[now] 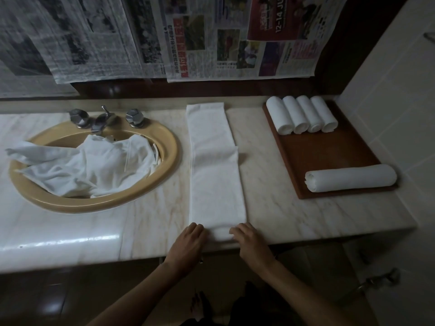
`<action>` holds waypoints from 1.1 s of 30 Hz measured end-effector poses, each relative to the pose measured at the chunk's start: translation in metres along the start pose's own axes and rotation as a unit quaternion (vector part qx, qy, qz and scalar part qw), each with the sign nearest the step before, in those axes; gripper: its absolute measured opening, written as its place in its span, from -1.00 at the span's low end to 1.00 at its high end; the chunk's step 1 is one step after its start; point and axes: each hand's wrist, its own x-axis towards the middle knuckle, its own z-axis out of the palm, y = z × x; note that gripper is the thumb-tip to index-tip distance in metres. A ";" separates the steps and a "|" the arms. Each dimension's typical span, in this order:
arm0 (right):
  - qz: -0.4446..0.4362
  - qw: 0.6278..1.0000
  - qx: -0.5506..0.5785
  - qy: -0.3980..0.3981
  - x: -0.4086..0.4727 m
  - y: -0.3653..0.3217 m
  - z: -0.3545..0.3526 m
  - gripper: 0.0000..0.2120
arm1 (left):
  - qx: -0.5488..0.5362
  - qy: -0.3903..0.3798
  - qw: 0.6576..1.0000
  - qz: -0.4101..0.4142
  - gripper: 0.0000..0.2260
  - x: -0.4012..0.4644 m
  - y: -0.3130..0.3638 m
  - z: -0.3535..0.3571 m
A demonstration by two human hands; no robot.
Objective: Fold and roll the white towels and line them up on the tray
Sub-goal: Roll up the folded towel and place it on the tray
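Towel strip [215, 165], folded long and narrow, lay flat on the marble counter [277, 208] between sink and tray, running far to near. Its near end was turned up into a small roll at the counter edge. My left hand [188, 243] and right hand [250, 243] both had fingers curled over that rolled end, one at each side, gripping it. Wooden tray [329, 151] sat at the right against the tiled wall: four rolled towels [301, 114] side by side, touching, along its far end; one larger rolled towel [350, 181] lying crosswise at its near end. Tan oval sink [164, 165] at the left held a heap of loose white towels [89, 165], one corner spilling over the left rim. Chrome taps [103, 117] stood behind the basin. Newspaper sheets [164, 36] hung on the far wall.
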 end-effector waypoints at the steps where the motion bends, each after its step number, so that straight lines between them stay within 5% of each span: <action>1: 0.010 1.000 0.002 -0.019 0.001 0.001 -0.001 -0.62 | 0.002 -0.009 1.000 0.001 -0.58 0.001 -0.001 0.000; 8: 0.142 0.981 -0.029 -0.131 0.040 -0.015 -0.029 -0.83 | -0.014 -0.083 0.991 -0.107 -0.86 0.034 0.008 -0.035; 13: 0.190 0.973 -0.086 -0.095 0.060 -0.030 -0.035 -0.85 | -0.028 -0.075 0.965 -0.251 -0.91 0.059 0.021 -0.049; 21: 0.013 0.996 -0.035 0.086 -0.008 -0.026 0.020 -0.80 | -0.027 0.015 0.983 -0.181 -0.73 0.038 0.027 -0.023; 26: -0.016 0.994 -0.024 0.110 0.001 -0.015 0.026 -0.82 | -0.052 0.047 0.988 -0.135 -0.66 0.027 0.026 -0.017; 33: -0.039 0.996 0.024 0.078 0.008 -0.012 0.015 -0.73 | -0.123 0.132 0.984 -0.017 -0.88 -0.002 0.033 -0.009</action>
